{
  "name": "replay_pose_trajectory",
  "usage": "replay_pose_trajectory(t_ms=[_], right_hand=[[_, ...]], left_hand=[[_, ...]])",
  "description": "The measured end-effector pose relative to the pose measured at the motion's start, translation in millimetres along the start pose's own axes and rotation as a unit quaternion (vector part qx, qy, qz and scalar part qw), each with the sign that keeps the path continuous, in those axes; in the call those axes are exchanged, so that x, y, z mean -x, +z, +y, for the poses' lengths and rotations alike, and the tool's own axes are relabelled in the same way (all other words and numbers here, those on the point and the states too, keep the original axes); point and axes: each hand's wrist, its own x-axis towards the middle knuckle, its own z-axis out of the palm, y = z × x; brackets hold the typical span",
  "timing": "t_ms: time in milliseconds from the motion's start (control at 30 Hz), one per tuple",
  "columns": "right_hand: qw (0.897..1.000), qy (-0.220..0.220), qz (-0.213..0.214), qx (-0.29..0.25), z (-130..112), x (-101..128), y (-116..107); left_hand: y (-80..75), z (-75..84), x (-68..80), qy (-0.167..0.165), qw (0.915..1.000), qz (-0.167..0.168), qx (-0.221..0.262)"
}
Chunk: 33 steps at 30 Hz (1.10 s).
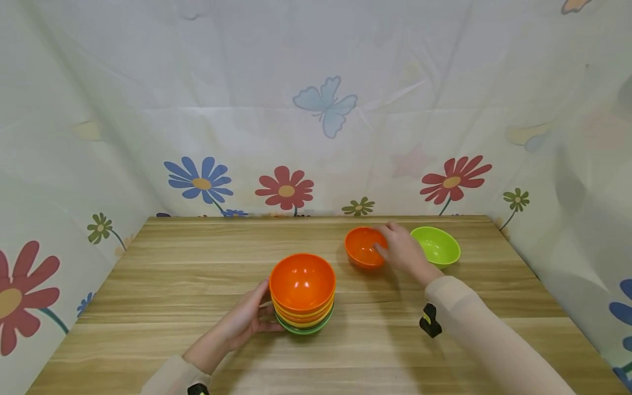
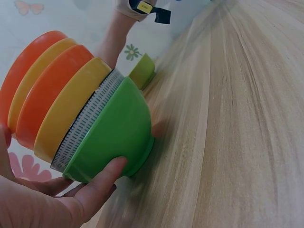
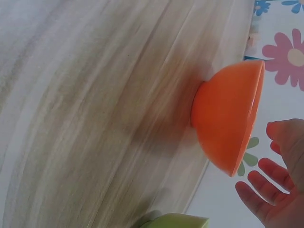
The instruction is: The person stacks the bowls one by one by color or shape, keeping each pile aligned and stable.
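A: Loose orange bowl (image 1: 359,249): position, and which hand is nearer?

B: Upright on the tabletop (image 1: 197,274), near the far edge, right of that edge's midpoint. Nearer is the right hand (image 1: 402,249). The bowl lies to that hand's left, its rim below the fingertips.

A: Long axis?

B: None; the rim is round. My judgement: what counts is the right side of the rim, the part closest to the hand.

A: Pose of the right hand?

B: Fingers (image 3: 266,187) spread from the thumb, lightly bent, holding nothing. The right wrist view shows a gap to the rim, so apart. The forearm slants back toward the near right corner, passing just on the near side of the lime bowl (image 1: 436,244), which stands closer to the far right corner.

A: Left hand (image 1: 247,315)?

B: Grips the left side of a stack of 6 bowls (image 1: 302,282); 1 finger presses the green bowl (image 2: 116,128) at the bottom. The stack is closer to the near edge than the loose bowl. Cannot tell whether its base touches the tabletop.
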Motion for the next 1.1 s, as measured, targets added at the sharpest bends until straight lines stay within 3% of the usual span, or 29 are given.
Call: replay_pose_trajectory(t_ms=[267, 500, 1100], right_hand=[[1.000, 0.024, -0.008, -0.007, 3, -4, 0], [0.997, 0.065, -0.042, -0.010, 5, -6, -1], [0.983, 0.145, -0.107, -0.021, 4, -13, -7]], left_hand=[[0.5, 0.8, 0.3, -0.001, 1.0000, 0.006, -0.002], [0.2, 0.7, 0.3, 0.000, 1.0000, 0.005, 0.000], [-1.3, 1.3, 1.2, 0.003, 1.0000, 0.000, -0.001]])
